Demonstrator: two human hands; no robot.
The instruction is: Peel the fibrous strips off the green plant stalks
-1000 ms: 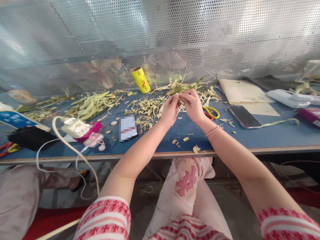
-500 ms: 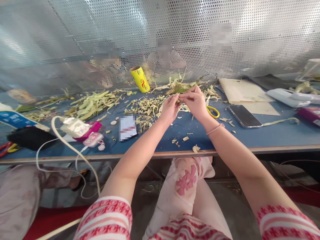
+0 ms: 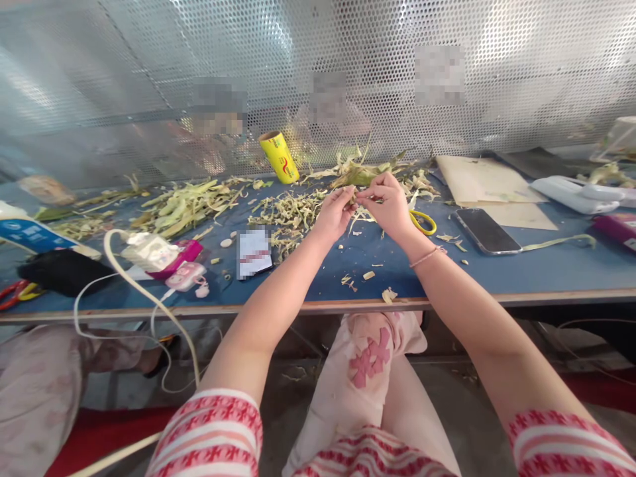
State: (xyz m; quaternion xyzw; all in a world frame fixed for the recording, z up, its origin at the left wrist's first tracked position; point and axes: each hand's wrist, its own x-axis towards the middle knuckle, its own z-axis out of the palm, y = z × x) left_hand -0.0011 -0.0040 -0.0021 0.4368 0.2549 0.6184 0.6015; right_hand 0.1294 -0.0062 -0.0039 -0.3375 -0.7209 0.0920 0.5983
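My left hand [image 3: 334, 213] and my right hand [image 3: 389, 205] meet above the blue table [image 3: 497, 271], fingertips pinched together on a thin pale green leaf strip [image 3: 358, 199]. Loose ends of the strip hang below the fingers. Directly behind the hands lies a pile of green leaves [image 3: 362, 173]. To the left of my left hand a heap of cut leaf scraps [image 3: 288, 211] covers the table. Yellow-handled scissors [image 3: 422, 222] lie just right of my right hand, partly hidden by it.
A yellow roll [image 3: 279, 157] stands at the perforated metal wall. A phone [image 3: 485, 230] and paper sheets [image 3: 484, 182] lie at right. At left are a second leaf heap [image 3: 189, 205], a card [image 3: 253, 252], a white plug with cable [image 3: 149, 253] and a black object [image 3: 62, 271].
Both hands have stayed at the same place above the table; the fingers have shifted slightly along the strip, and the left hand has turned a little outward.
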